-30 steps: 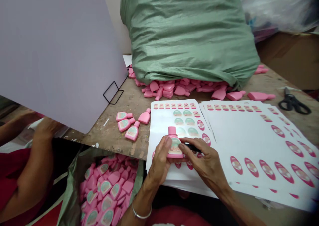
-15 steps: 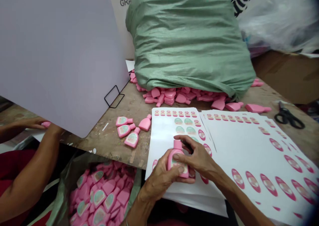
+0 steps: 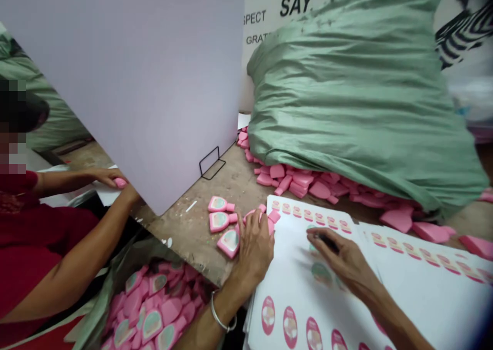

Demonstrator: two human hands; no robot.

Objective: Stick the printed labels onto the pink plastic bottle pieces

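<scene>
My left hand point(image 3: 252, 250), with a metal bangle on its wrist point(image 3: 219, 314), is closed around a pink plastic bottle point(image 3: 269, 217) at the top-left edge of the sticker sheet. The hand hides most of the bottle. Beside it lie several labelled pink bottles point(image 3: 229, 242) on the wooden workbench point(image 3: 215, 185). My right hand point(image 3: 342, 255) rests over the white sticker sheet point(image 3: 296, 293), pinching a small black tool point(image 3: 328, 243) whose exact kind is hidden. Printed oval labels point(image 3: 290, 327) line the sheet.
A pale lilac board point(image 3: 134, 83) on a wire stand point(image 3: 211, 164) stands left of a green sack point(image 3: 358, 113) with loose pink bottles point(image 3: 308, 183) beneath it. A co-worker's hand point(image 3: 103, 176) holds a pink piece. An open sack of labelled bottles point(image 3: 154, 309) sits below the bench edge.
The view has swung left. My left hand has carried the pink bottle from the sheet's middle to its top-left edge, and my right hand has separated from the bottle.
</scene>
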